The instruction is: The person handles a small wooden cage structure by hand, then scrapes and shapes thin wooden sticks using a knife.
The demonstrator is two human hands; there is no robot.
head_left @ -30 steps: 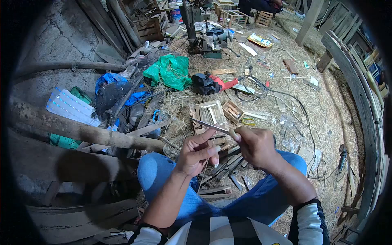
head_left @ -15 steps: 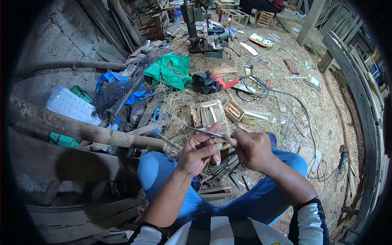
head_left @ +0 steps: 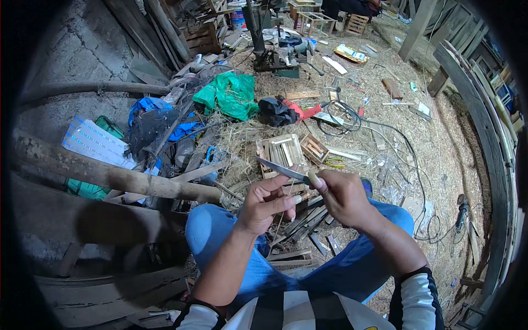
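Observation:
My right hand (head_left: 346,201) is closed around the handle of a knife (head_left: 281,169), thumb along the top. The blade points up and left, passing over the fingers of my left hand (head_left: 263,209). That hand is closed in a pinch, thumb against fingers, on a thin strip (head_left: 279,226) that hangs faintly below it; its kind is hard to make out. Just beyond the hands lie a wooden crate of slats (head_left: 281,149) and a small wooden box (head_left: 314,148). Dark wood pieces (head_left: 308,223) lie between my knees.
Yellow-handled pliers (head_left: 334,163) lie beside the small box. Further off are a red power tool (head_left: 301,110), a green plastic bag (head_left: 231,96) and a black cable (head_left: 407,146). A bamboo pole (head_left: 110,171) crosses at left. Another person (head_left: 352,7) is partly visible at the back.
The knife has shifted slightly; its tip is raised and more of the blade's flat side shows. My left hand stays nearly in place, and the thin strip is less visible.

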